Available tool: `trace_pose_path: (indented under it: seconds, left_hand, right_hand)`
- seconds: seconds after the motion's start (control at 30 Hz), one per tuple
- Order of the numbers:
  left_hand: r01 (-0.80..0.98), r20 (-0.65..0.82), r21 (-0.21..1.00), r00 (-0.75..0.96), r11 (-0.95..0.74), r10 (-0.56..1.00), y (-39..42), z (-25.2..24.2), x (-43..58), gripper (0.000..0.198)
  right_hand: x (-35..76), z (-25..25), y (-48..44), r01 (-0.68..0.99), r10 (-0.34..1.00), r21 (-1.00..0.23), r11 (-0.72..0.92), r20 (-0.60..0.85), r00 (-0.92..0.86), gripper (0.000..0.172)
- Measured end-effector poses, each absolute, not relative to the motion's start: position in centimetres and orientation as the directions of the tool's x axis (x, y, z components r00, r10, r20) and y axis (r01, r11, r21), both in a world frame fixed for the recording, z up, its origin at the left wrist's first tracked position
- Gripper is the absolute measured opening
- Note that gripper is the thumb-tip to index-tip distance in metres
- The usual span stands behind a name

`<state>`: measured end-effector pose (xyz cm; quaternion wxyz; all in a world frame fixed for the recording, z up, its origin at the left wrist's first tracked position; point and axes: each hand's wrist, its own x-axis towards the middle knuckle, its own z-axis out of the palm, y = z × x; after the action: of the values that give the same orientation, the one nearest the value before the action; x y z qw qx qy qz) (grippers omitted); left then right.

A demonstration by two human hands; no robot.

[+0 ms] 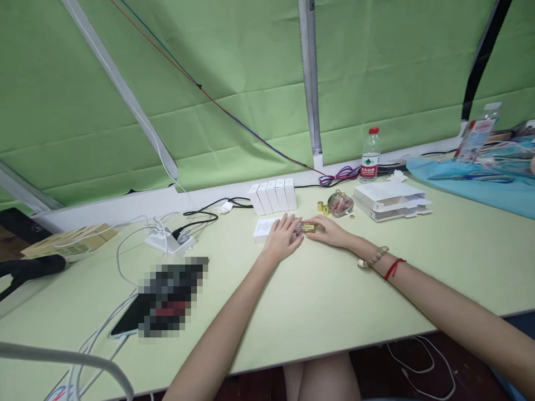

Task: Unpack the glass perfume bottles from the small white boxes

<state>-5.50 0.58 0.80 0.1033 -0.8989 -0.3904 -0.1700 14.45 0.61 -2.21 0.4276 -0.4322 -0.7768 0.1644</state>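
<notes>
Both my hands meet at the middle of the pale green table [317,301]. My left hand [281,238] is curled around a small glass bottle that is mostly hidden under its fingers. My right hand [330,229] pinches a gold cap [308,227] at the bottle's end. A flat white box [263,229] lies just left of my left hand. Behind it stands a row of several small white boxes [273,196]. Two loose gold caps [322,208] and a round glass bottle [340,204] sit just beyond my right hand.
A stack of flat white cartons [390,199] lies to the right, with a water bottle [370,156] behind it. A power strip [170,240] with cables and a tablet [167,303] lie on the left. Blue cloth [476,184] covers the far right. Green fabric hangs behind.
</notes>
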Motion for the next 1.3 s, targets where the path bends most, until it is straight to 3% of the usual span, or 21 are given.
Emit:
trace_pose_path:
  seconds: [0.13, 0.33, 0.5, 0.6, 0.8, 0.97, 1.13, 1.3]
  left_hand:
    - [0.747, 0.414, -0.044, 0.618, -0.663, 0.668, 0.6, 0.7, -5.4, 0.046]
    - [0.758, 0.444, -0.006, 0.586, -0.652, 0.678, 0.4, 1.1, -5.3, 0.043]
    - [0.743, 0.444, -0.027, 0.608, -0.669, 0.658, 0.4, 1.0, -5.4, 0.047]
    - [0.742, 0.435, -0.052, 0.62, -0.669, 0.653, 0.6, 0.9, -5.5, 0.044]
    - [0.802, 0.464, -0.07, 0.552, -0.593, 0.693, 1.0, 0.2, -5.5, 0.04]
    - [0.873, 0.497, -0.048, 0.442, -0.485, 0.747, 1.2, 0.0, -5.5, 0.04]
    - [0.877, 0.484, -0.079, 0.449, -0.473, 0.751, 1.2, 0.0, -5.5, 0.032]
    - [0.877, 0.482, -0.091, 0.454, -0.473, 0.749, 1.2, -0.1, -5.5, 0.031]
  right_hand:
    - [14.4, -2.3, 0.8, 0.534, 0.821, -0.63, 0.564, 0.501, -0.275, 0.026]
    - [14.4, -2.4, 1.2, 0.44, 0.873, -0.758, 0.482, 0.459, -0.167, 0.028]
    - [14.6, -2.5, 1.8, 0.287, 0.907, -0.87, 0.402, 0.422, 0.009, 0.025]
    - [14.6, -2.5, 2.0, 0.194, 0.919, -0.918, 0.347, 0.374, 0.127, 0.031]
    - [14.8, -1.5, 1.4, 0.268, 0.806, -0.842, 0.467, 0.531, 0.263, 0.045]
    - [14.6, -0.6, 0.6, 0.195, 0.823, -0.854, 0.483, 0.518, 0.234, 0.044]
    - [14.0, -0.3, 0.4, 0.084, 0.861, -0.877, 0.474, 0.481, 0.165, 0.038]
    - [13.3, -0.1, -0.3, 0.223, 0.843, -0.835, 0.503, 0.531, 0.089, 0.031]
